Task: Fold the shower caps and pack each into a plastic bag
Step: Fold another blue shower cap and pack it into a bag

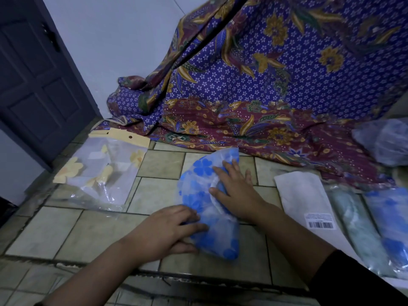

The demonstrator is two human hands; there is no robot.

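In the head view, the shower cap (pixel 198 184) was a thin, half-clear plastic piece with blue flowers printed on it, folded into a long curved shape and lying on the tiled floor (pixel 92 230) in front of the person. The left hand (pixel 170 228) lay flat on its near end with the fingers pressing down, not clenched around anything, and the right hand (pixel 234 191) rested open on its upper part, fingers spread over the fold. The hands covered the middle of the cap, so the fold line there could not be seen. To the left on the floor lay a clear plastic bag (pixel 103 171) with a yellow-flowered cap inside and a cream header card. On the right, a white packet (pixel 304 195) with a barcode label and two packed caps (pixel 375 226) lay side by side; these were partly cut off by the frame edge. A patterned purple cloth (pixel 265 85) hung behind, and what it covered was hidden.
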